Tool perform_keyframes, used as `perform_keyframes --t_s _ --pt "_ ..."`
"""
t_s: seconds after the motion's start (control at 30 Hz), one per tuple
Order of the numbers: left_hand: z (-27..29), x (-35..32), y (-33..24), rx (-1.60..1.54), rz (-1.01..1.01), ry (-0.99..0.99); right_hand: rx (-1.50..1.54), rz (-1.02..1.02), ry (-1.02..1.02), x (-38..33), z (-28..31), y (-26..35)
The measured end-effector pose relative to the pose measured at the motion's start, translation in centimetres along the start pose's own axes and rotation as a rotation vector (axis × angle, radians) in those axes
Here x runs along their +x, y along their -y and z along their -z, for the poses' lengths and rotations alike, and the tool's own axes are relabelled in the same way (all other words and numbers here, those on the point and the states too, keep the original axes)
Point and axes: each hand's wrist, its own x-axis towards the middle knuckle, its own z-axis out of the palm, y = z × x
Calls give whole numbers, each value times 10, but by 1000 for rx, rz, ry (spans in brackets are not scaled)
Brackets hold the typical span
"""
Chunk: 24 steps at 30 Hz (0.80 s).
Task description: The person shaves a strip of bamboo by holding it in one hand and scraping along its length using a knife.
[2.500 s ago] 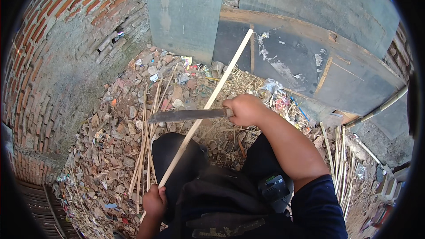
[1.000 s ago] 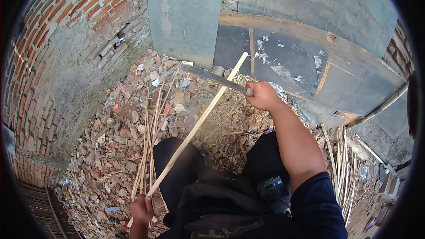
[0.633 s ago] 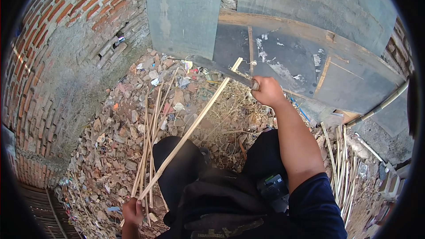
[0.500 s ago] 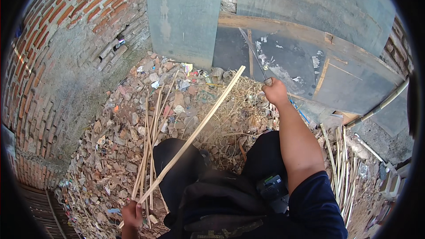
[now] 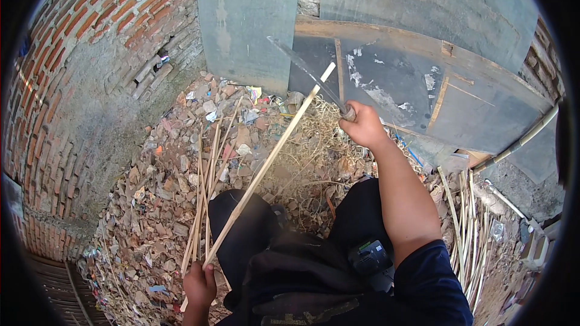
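Observation:
My left hand point(image 5: 199, 285) is closed around the near end of a long, pale bamboo strip point(image 5: 266, 169). The strip slants up and away to the right, over my left knee. In my right hand point(image 5: 364, 124) is the handle of a machete point(image 5: 297, 62), its long blade pointing to the far left. The blade lies across the strip close to its far end; whether it touches or passes just over it, I cannot tell. Beside the strip, on the left, a loose bunch of similar strips point(image 5: 208, 175) lies on the rubble.
Stony rubble point(image 5: 163, 205) with litter covers the ground, and curly shavings point(image 5: 329, 127) are heaped beyond my knees. More strips point(image 5: 468, 223) lie at the right. A brick wall point(image 5: 78, 78) stands left; grey panels point(image 5: 248, 24) close off the far side.
My right hand has brought the machete left and slightly nearer, so its blade now crosses the strip. My left hand has shifted right, pushing the strip farther out.

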Motion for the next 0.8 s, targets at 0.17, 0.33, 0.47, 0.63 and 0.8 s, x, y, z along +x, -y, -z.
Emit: perform_keyframes --t_s 0.17,0.33,0.47,0.63,0.8 --pt "-10 1 -28 -65 -61 -13 -423 302 478 -14 -18 45" --pt "-12 6 -38 -77 -28 57 -478 449 620 -28 -49 62" --pt "-21 6 -25 82 -71 -1 -394 349 674 -18 -57 44" --pt "-18 11 -24 93 -88 29 -213 227 474 -3 -57 12" --pt "-10 2 -30 41 -32 124 -417 420 653 -31 -56 58"
